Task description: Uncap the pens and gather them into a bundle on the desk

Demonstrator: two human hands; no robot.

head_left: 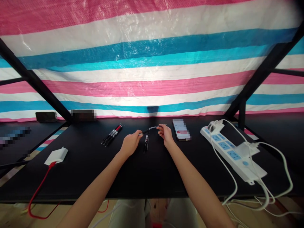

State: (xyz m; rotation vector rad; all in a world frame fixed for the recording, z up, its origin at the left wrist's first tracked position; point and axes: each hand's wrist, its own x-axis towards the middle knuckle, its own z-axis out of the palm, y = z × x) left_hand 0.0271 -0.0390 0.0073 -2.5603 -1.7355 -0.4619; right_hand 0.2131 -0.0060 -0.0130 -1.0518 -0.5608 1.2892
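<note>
Over the middle of the black table, my left hand (131,144) is closed, thumb and fingers pinching the dark end of a slim pen (145,130). My right hand (165,135) pinches its pale, thin end. A slight bend shows between the dark and pale parts; whether they are joined I cannot tell. Just below, between the hands, lie black pen pieces (146,143), too small to make out fully. Left of my left hand, several black pens (111,135) lie side by side, one with a red part.
A phone (181,129) lies right of my right hand. Farther right sits a white power strip (231,152) with plugs and trailing cables. At left is a white charger (56,156) with a red cable (39,190). Black frame bars and a striped sheet (142,72) stand behind.
</note>
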